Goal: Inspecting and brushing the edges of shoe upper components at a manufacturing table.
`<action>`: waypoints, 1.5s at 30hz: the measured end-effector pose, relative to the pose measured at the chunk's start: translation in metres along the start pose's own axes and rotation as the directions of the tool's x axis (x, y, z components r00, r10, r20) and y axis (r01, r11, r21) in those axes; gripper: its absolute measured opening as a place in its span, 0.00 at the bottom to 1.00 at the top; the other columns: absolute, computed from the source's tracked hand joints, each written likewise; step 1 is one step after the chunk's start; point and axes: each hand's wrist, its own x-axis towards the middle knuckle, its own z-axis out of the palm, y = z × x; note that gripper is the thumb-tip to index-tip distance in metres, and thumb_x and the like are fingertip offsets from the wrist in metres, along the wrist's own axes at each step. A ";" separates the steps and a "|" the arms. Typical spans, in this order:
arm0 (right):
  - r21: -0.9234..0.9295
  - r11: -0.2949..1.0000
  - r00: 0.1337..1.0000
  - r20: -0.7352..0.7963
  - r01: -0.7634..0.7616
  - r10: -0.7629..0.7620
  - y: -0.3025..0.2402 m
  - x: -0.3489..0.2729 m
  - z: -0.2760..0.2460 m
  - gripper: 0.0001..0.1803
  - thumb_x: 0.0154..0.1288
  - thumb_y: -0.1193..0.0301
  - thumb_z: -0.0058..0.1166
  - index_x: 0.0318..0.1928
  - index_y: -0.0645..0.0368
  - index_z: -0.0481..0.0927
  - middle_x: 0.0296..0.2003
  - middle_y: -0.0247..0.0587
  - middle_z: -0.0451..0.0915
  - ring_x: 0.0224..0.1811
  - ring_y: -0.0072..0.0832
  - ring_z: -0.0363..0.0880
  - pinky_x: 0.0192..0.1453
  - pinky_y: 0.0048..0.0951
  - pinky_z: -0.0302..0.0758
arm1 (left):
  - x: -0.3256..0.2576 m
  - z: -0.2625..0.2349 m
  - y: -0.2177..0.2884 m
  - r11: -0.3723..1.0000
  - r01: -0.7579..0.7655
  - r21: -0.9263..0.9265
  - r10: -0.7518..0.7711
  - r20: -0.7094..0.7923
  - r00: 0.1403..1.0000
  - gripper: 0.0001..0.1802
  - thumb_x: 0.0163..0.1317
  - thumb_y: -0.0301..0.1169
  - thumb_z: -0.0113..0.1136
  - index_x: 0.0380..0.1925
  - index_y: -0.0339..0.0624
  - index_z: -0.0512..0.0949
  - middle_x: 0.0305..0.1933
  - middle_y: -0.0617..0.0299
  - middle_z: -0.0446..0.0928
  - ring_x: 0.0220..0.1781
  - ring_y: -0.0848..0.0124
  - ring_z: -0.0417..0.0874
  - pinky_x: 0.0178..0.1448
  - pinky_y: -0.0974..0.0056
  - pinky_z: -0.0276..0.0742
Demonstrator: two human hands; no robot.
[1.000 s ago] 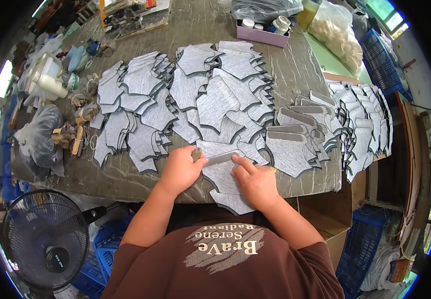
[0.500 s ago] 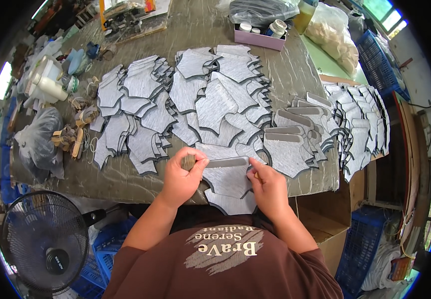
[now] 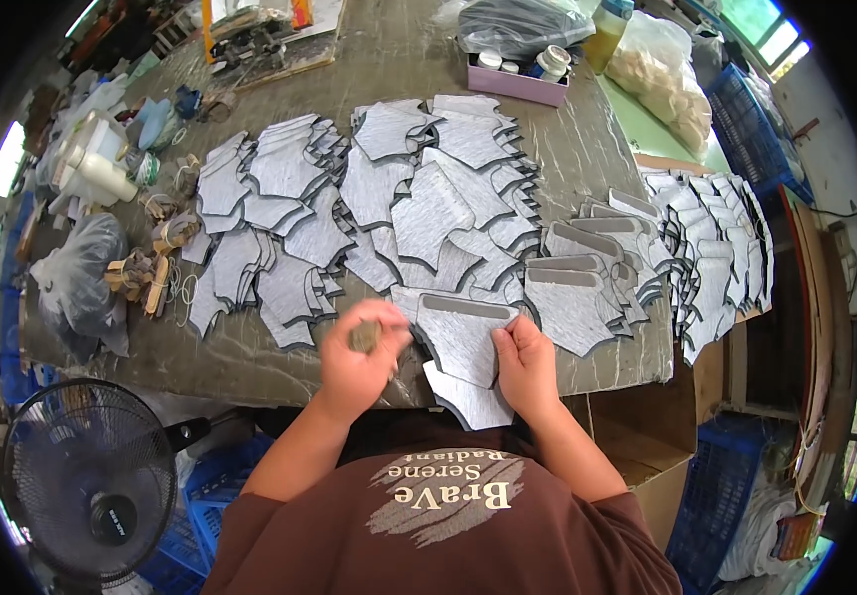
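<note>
Right hand pinches the right edge of a cut piece, thumb uppermost, grip narrow. The piece is pale grey with fine streaky marks, thin and sheet-like, with a darker rim showing along its left side. A long dark-grey strip with rounded ends lies along its far edge, sloping slightly down toward the right hand. Piece is at the near side of the table, in front of the person, overlapping another pale-grey piece that juts past the table edge. Left hand is just left of the piece, apart from it, fingers curled round a small brownish bundle; motion blur hides its detail. Beyond, overlapping stacks of similar grey shapes spread over the tabletop. To the right, a smaller pile shows the same dark strips along its pieces' far edges.
</note>
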 end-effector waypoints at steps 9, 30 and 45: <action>-0.082 0.996 1.000 0.003 0.024 -0.024 0.004 -0.003 -0.002 0.05 0.67 0.75 0.46 0.35 0.65 0.71 0.24 0.45 0.74 0.26 0.34 0.70 0.32 0.31 0.68 | -0.005 0.007 -0.004 0.739 -0.132 0.661 -0.076 0.277 0.958 0.11 0.50 0.26 0.64 0.32 0.35 0.75 0.35 0.50 0.76 0.37 0.49 0.77 0.39 0.58 0.73; -0.602 0.776 0.981 0.154 0.186 -0.116 -0.046 -0.012 -0.042 0.12 0.59 0.68 0.56 0.44 0.55 0.77 0.29 0.41 0.80 0.27 0.43 0.79 0.31 0.38 0.74 | -0.015 -0.017 -0.024 0.728 0.532 -0.433 -0.408 0.350 0.843 0.16 0.63 0.32 0.59 0.45 0.34 0.68 0.24 0.64 0.68 0.22 0.75 0.71 0.28 0.67 0.74; -0.468 0.643 0.778 0.518 0.606 -0.356 -0.043 0.006 -0.015 0.07 0.49 0.69 0.59 0.27 0.54 0.75 0.23 0.36 0.74 0.23 0.37 0.77 0.26 0.36 0.71 | -0.017 -0.018 -0.020 0.716 0.580 -0.388 -0.423 0.420 0.803 0.17 0.62 0.23 0.54 0.50 0.31 0.67 0.34 0.59 0.73 0.32 0.71 0.80 0.35 0.63 0.81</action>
